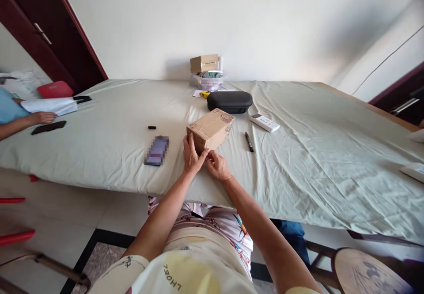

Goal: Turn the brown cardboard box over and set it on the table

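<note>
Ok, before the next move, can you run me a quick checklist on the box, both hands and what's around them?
1. Left hand on the cardboard box: ok, touching its near end.
2. Right hand grip: cannot tell; it is curled at the near lower corner, and what it pinches, if anything, is hidden.
3. Box top closed: ok, it looks shut.
4. Open space directly behind: not ok, the black case sits there.
5. Black marker apart from both hands: ok.
6. Co-worker's hand away from the box: ok, far left.

L fingers (pixel 186 146) & R fingers (pixel 212 156) at cardbd box (pixel 213 126), blk case (pixel 230 102) just behind.
</note>
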{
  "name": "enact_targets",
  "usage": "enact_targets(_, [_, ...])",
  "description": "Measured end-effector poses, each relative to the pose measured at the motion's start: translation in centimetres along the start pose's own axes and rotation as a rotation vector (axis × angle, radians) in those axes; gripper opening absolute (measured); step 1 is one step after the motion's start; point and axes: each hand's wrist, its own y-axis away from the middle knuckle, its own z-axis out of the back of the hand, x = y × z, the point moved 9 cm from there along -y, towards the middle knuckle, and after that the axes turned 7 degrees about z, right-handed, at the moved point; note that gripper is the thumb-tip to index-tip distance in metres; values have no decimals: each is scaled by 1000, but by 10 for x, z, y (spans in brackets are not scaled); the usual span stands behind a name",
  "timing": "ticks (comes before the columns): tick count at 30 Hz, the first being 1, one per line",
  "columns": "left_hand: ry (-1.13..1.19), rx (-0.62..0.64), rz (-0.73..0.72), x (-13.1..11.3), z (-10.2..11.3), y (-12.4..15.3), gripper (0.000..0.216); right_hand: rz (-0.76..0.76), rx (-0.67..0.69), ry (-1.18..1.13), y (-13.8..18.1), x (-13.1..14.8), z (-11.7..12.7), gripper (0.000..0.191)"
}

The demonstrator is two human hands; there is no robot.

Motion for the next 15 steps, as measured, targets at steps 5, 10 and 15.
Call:
enact_targets(5, [118,-1,32,9,1,-6,115,-17,-42,62,-2,0,12,29])
enact_targets(10, [169,66,33,12,-5,-10,119,-41,-211,143,1,-4,33,30])
enact_targets(15, [206,93,11,13,-7,-7,117,200,-361,368,4,26,54,30])
